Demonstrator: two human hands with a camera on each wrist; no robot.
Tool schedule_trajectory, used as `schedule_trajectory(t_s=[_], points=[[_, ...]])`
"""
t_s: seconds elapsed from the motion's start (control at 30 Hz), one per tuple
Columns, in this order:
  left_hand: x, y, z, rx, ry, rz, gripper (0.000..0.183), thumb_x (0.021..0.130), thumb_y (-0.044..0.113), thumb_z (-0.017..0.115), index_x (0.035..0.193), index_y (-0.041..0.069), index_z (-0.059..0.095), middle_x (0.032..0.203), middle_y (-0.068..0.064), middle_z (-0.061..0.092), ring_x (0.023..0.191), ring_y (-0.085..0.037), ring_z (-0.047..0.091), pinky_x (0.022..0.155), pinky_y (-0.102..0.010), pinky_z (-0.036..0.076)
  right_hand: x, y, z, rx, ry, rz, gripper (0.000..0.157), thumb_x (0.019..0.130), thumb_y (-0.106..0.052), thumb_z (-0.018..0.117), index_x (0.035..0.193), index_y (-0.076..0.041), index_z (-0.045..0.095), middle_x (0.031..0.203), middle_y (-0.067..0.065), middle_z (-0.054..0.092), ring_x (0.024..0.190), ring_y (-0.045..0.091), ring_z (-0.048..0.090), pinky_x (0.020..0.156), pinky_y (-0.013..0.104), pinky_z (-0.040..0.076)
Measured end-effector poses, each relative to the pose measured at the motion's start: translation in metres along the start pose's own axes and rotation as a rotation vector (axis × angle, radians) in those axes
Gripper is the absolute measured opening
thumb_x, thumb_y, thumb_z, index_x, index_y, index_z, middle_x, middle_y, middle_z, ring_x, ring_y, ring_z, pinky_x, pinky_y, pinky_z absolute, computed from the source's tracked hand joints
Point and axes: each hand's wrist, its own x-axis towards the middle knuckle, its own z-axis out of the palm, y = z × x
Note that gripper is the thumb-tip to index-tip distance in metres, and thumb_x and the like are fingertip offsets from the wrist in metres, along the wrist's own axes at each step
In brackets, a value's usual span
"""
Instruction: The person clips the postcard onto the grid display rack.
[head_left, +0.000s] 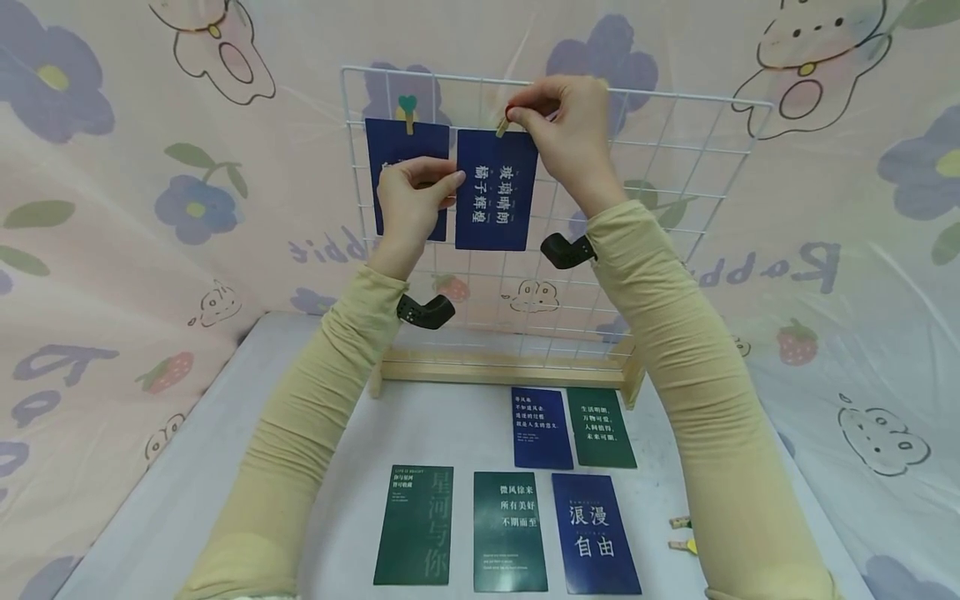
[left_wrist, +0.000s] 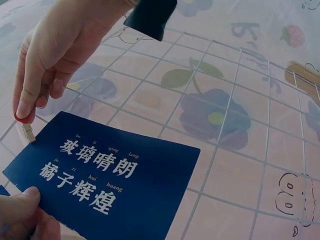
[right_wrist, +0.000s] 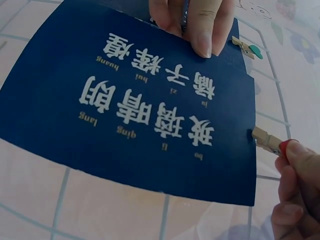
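Cards (head_left: 510, 533) lie spread at six o'clock on the bench (head_left: 442, 425), perhaps so each shows. Toward twelve, the left hand (head_left: 411, 204) pinches a blue card (head_left: 496, 190) by its nine-o'clock edge, seemingly steadying it before the wire rack (head_left: 675, 97); the right hand (head_left: 573, 129) pinches a red-tipped peg (right_wrist: 267, 140) at its top. Another card (head_left: 427, 146) hangs pegged at eleven.

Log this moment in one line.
left hand: pinches blue card; right hand: pinches red-topped clothespin at card's top edge; rack: second card clipped
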Motion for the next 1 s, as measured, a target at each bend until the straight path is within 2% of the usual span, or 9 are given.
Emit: schedule_trajectory(t_s=[0.3, 0.63, 0.83, 1.0], points=[[0.001, -0.001, 0.001, 0.042, 0.028, 0.059, 0.018, 0.082, 0.006, 0.075, 0.097, -0.002, 0.073, 0.092, -0.011, 0.071, 0.072, -0.016, 0.064, 0.071, -0.026, 0.056, 0.003, -0.005, -0.001, -0.052, -0.058, 0.026, 0.011, 0.088, -0.013, 0.071, 0.092, -0.005, 0.077, 0.086, 0.002, 0.073, 0.072, 0.01, 0.064, 0.061, 0.018, 0.042], [0.002, 0.001, 0.002, 0.027, 0.028, 0.052, 0.018, 0.082, 0.005, 0.075, 0.098, -0.002, 0.073, 0.092, -0.011, 0.07, 0.072, -0.016, 0.065, 0.071, -0.026, 0.056, 0.005, -0.006, 0.003, -0.056, -0.093, 0.081, 0.012, 0.088, -0.014, 0.07, 0.094, -0.005, 0.076, 0.087, 0.0, 0.072, 0.073, 0.007, 0.063, 0.064, 0.018, 0.043], [0.001, 0.001, 0.001, 0.033, 0.028, 0.048, 0.017, 0.082, 0.005, 0.074, 0.098, -0.002, 0.073, 0.092, -0.012, 0.07, 0.075, -0.017, 0.065, 0.07, -0.026, 0.056, 0.0, -0.005, 0.004, 0.082, -0.097, 0.124, 0.016, 0.09, -0.012, 0.067, 0.102, -0.004, 0.074, 0.096, 0.006, 0.072, 0.078, 0.012, 0.064, 0.073, 0.02, 0.05], [0.0, 0.0, -0.001, 0.062, 0.018, 0.059, 0.017, 0.083, 0.006, 0.074, 0.098, -0.002, 0.073, 0.093, -0.012, 0.071, 0.076, -0.018, 0.066, 0.07, -0.026, 0.056, -0.01, 0.004, 0.001, 0.173, -0.055, 0.09, 0.017, 0.091, -0.01, 0.065, 0.105, -0.004, 0.074, 0.097, 0.009, 0.072, 0.08, 0.013, 0.065, 0.074, 0.022, 0.052]])
